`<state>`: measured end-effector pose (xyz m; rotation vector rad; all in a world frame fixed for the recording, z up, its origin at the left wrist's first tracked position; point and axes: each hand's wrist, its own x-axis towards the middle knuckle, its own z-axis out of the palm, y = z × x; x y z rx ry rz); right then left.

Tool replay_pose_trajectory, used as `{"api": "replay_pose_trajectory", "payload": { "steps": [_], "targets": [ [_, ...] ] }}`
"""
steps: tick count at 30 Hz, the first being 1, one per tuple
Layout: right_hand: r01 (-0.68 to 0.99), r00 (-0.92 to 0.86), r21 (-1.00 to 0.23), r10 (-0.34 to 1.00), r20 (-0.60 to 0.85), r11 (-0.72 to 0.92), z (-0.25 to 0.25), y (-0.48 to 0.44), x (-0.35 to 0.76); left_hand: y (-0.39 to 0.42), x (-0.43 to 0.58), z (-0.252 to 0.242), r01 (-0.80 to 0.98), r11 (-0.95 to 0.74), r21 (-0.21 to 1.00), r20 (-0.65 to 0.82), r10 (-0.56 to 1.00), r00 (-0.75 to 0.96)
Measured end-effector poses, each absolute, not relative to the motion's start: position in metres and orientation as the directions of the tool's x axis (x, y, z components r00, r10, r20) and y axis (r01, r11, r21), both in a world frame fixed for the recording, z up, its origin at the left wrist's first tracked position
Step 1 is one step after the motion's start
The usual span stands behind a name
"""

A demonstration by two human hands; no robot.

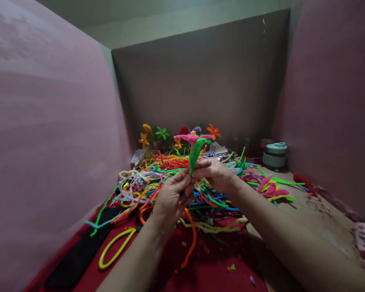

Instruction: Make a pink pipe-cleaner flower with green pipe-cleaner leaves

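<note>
A pink pipe-cleaner flower (194, 138) with a yellow centre stands upright in front of me, a green leaf (196, 156) at its stem. My left hand (174, 194) pinches the stem low down, just under the leaf. From the other side my right hand (213, 173) has its fingertips closed at the leaf's base, close to the left fingers. The stem itself is mostly hidden by the fingers. Behind and below both hands spreads a heap of loose coloured pipe cleaners (170, 163).
Several finished flowers (144, 140) stand at the back. A lidded cup (274, 156) is at the right rear. Near my left forearm lie a yellow loop-handled tool (115, 248) and a black strip (83, 253) on red cloth (207, 267). Pink walls (328, 101) close in both sides.
</note>
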<state>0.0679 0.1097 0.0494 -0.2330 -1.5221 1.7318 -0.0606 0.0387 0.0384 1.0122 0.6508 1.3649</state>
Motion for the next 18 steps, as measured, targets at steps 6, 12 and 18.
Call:
{"api": "replay_pose_trajectory", "payload": {
  "steps": [6,12,18],
  "targets": [
    [-0.435,-0.687,-0.887,0.579,0.440,0.158,0.050,0.112,0.073,0.034,-0.057,0.036,-0.616,0.051,0.786,0.135,0.958,0.252],
    [-0.487,-0.641,-0.873,0.673,0.369,0.016,0.040,0.116,0.072,0.036,-0.056,0.037,-0.332,-0.063,0.941,0.123,0.979,0.162],
    [-0.462,-0.631,-0.887,0.698,0.337,0.010,0.032,0.118,0.072,0.031,-0.051,0.033,0.525,-0.389,0.757,0.533,0.832,-0.154]
  ]
}}
